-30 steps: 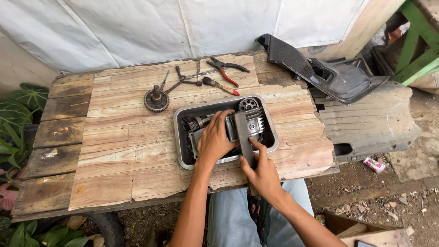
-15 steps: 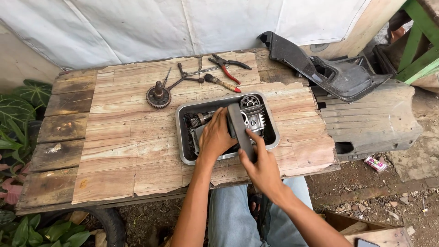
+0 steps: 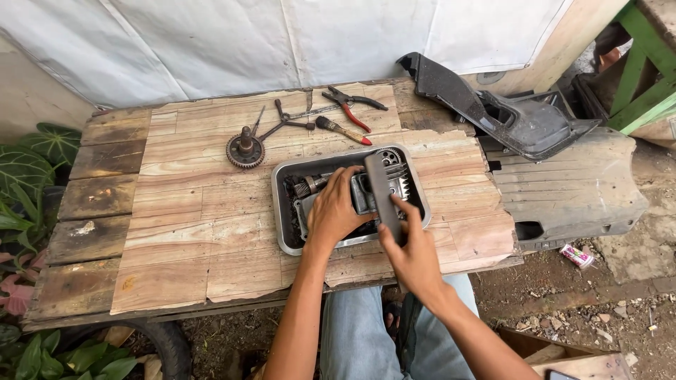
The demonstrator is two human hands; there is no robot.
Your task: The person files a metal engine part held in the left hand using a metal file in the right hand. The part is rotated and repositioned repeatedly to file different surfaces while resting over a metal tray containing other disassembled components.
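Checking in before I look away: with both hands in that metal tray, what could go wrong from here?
The metal tray sits near the table's front edge; a hard push might slide it toward the lap. The left hand presses on the finned engine part, whose fins could nick fingers. The long grey piece in the right hand could slip if oily.

Only one package in view: a small crumpled wrapper (image 3: 577,255), white with pink and green patches, lying on the bare ground well to the right of the right hand (image 3: 415,257) and just below the edge of the grey plastic panel (image 3: 563,190). Oblong in shape, flattened, slightly tilted, well apart from the bench (image 3: 176,232). No labels, signs or screens to be made out anywhere else near either hand.
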